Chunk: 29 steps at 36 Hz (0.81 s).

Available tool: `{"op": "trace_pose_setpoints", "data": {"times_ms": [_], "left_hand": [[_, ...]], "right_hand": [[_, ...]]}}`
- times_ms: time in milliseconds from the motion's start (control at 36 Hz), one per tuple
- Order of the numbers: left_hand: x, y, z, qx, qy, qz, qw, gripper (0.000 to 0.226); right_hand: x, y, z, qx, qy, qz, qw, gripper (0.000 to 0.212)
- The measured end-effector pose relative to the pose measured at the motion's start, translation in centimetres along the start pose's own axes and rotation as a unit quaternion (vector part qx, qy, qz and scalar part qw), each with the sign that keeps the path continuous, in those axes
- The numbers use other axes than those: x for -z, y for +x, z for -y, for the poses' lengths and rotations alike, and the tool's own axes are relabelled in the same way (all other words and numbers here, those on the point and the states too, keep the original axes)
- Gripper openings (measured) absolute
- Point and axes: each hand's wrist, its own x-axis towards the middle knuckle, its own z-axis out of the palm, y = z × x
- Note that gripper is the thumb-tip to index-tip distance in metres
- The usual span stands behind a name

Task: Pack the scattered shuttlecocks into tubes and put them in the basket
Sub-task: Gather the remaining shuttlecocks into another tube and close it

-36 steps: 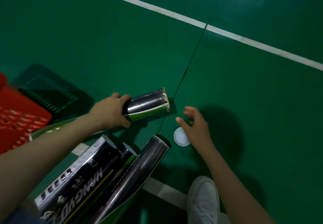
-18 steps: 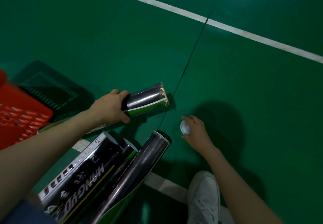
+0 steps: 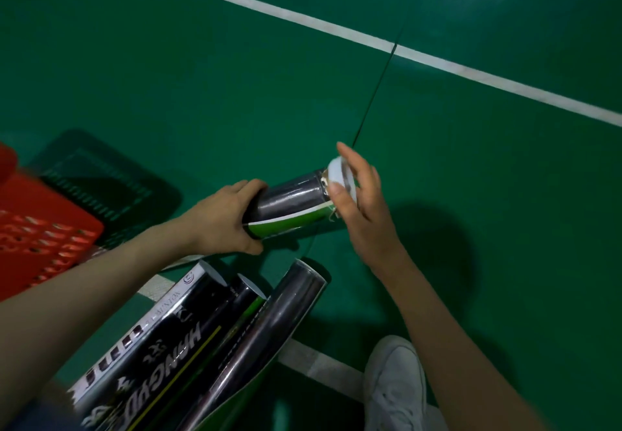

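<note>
Left hand [image 3: 222, 222] grips tube [image 3: 289, 205] round its body. Right hand [image 3: 367, 215] pinches cap [image 3: 341, 173], held at tube's mouth. Basket [image 3: 43, 228] lies well left.

I see L hand [image 3: 222, 220] wrapped round the tube [image 3: 289, 205], fingers over the top, thumb underneath. L forearm [image 3: 101, 289] is bare and comes in from 8 o'clock. R hand [image 3: 367, 218] sits at 3 o'clock of the L one, thumb & fingers pinching the white cap [image 3: 339, 174] at the tube's end, index stretched toward 11. R forearm [image 3: 437, 323] comes in from 5 o'clock.
</note>
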Motion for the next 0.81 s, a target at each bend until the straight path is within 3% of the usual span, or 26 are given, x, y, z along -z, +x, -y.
{"op": "trace_pose_setpoints", "data": {"times_ms": [167, 472, 694, 806], "left_hand": [[0.3, -0.7, 0.2, -0.01, 0.006, -0.015, 1.0, 0.081], [2.4, -2.7, -0.4, -0.007, -0.015, -0.058, 0.998, 0.078], [4.0, -5.1, -1.5, -0.014, -0.032, -0.09, 0.995, 0.073], [5.0, -5.6, -3.7, -0.02, -0.069, -0.133, 0.989, 0.068]], "right_hand": [[-1.2, -0.4, 0.2, 0.009, -0.017, 0.017, 1.0, 0.038], [-3.0, -0.2, 2.6, 0.039, -0.113, 0.017, 0.993, 0.054], [-3.1, -1.3, 7.6, 0.005, -0.18, 0.046, 0.983, 0.068], [-2.5, -1.3, 11.0, -0.015, -0.184, 0.014, 0.983, 0.061]]}}
